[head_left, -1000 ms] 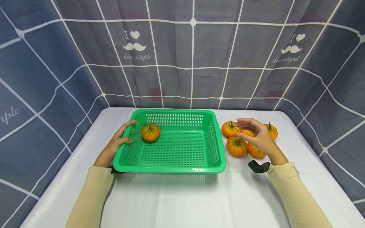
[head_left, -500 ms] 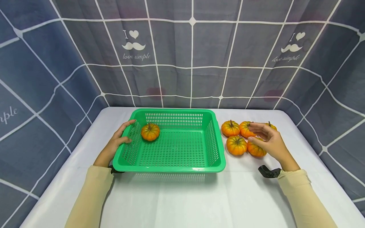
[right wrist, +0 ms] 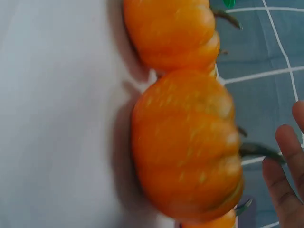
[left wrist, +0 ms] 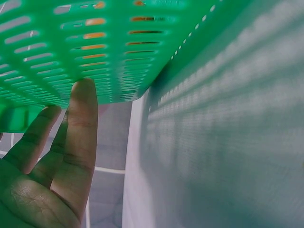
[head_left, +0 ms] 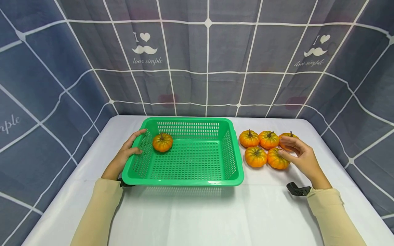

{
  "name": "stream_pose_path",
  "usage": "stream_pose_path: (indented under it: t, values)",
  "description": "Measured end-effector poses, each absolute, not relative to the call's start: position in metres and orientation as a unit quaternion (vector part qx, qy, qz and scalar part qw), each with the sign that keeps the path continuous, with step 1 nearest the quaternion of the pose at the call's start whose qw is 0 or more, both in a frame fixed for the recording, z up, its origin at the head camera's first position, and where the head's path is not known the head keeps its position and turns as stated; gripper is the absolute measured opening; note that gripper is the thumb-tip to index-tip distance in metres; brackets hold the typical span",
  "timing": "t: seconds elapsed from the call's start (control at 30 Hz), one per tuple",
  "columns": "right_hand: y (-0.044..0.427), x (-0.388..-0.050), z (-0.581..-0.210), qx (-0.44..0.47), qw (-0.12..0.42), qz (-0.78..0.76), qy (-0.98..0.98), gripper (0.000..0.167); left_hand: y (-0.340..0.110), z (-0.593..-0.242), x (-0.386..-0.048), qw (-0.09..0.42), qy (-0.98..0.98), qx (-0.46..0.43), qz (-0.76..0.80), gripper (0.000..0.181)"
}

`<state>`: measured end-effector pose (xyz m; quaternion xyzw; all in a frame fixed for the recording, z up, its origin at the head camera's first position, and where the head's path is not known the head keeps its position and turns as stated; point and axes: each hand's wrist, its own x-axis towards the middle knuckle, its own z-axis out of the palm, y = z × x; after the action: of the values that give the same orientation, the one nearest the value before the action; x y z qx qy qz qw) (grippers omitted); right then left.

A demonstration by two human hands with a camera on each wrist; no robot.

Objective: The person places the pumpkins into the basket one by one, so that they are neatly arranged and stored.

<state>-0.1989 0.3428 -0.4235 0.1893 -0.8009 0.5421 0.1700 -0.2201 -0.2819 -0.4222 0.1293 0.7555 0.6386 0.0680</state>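
Loosely spread, with thumb and fingers apart and nothing gripped, your right hand point(head_left: 304, 160) hangs at the 3 o'clock end of five small pumpkins point(head_left: 268, 139) bunched on the white table point(head_left: 200, 218). The near pumpkin point(head_left: 277, 159) sits at that hand's 9 o'clock, the far pumpkin point(head_left: 285, 136) at its 11, partly hidden by your fingers. Whether a fingertip meets the nearest stem point(right wrist: 257, 150) is hard to tell; the right wrist view is soft there. Opposite, your left hand point(head_left: 123, 155) grips the green basket point(head_left: 200, 160) at its 9 o'clock, thumb hooked over the rim point(head_left: 126, 171); a lone pumpkin point(head_left: 162, 142) sits inside, toward 10. Crowding looks the likeliest trouble: the five lie so close that fingers pushed between two could shove a neighbour toward 9 or 12 o'clock. Ribbed, rounded skin may turn under a shallow pinch, and a pull on the stem alone could slip or snap it. A hard tug from your left hand could skid the basket, rolling that pumpkin toward 3 o'clock.
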Motion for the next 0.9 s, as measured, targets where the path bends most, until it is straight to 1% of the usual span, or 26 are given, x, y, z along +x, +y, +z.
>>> stream_pose_path:
  t: [0.2,0.37,0.6,0.8,0.9]
  values:
    - [0.353,-0.200,-0.436,0.166,0.182,0.513,-0.822,0.052,-0.282,-0.422,-0.220,0.071,0.753,0.127,0.641,0.086]
    - [0.358,-0.200,-0.447,0.156,0.176,0.528,-0.816,0.051,-0.282,-0.422,-0.221,0.067,0.759,0.126,0.636,0.086]
    - [0.367,-0.199,-0.457,0.145,0.130,0.554,-0.809,0.053,-0.282,-0.422,-0.220,0.067,0.760,0.125,0.634,0.086]
    - [0.375,-0.200,-0.461,0.143,0.083,0.535,-0.828,0.058,-0.282,-0.422,-0.221,0.051,0.780,0.125,0.611,0.088]
    - [0.378,-0.199,-0.462,0.135,0.065,0.524,-0.839,0.060,-0.282,-0.422,-0.221,0.051,0.777,0.127,0.614,0.088]
